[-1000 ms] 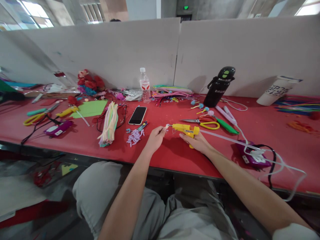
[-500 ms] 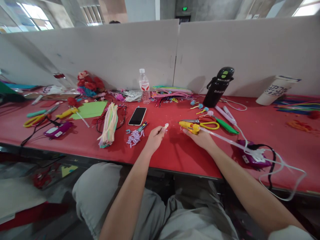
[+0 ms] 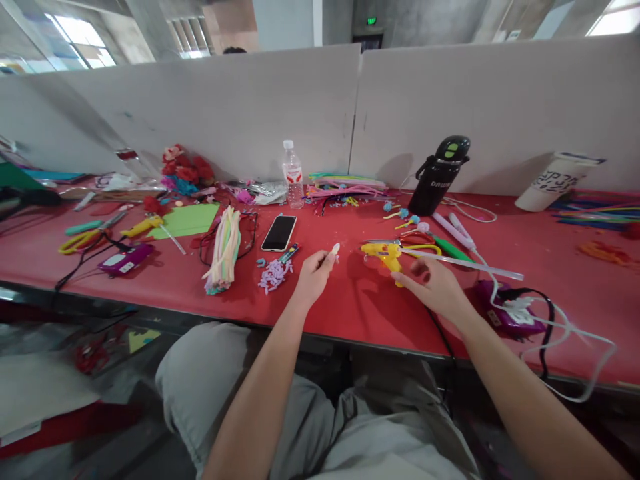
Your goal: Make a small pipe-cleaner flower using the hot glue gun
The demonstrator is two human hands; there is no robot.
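The left hand (image 3: 315, 272) pinches a small pale petal (image 3: 336, 248) between thumb and fingertip, its rounded end poking out toward 2 o'clock. The right hand (image 3: 434, 287) curves loosely, thumb and fingers apart, gripping nothing; its thumb is at the glue gun's handle, and whether they touch I cannot tell. The glue gun (image 3: 383, 250), smooth yellow plastic, is at 3 o'clock from the left hand, nozzle toward 9, a translucent glue stick (image 3: 480, 265) running from its back toward 3. From the left hand, slim lilac pieces (image 3: 274, 277) heap at 9 o'clock; a flat, round-cornered phone (image 3: 279, 233) lies at 10.
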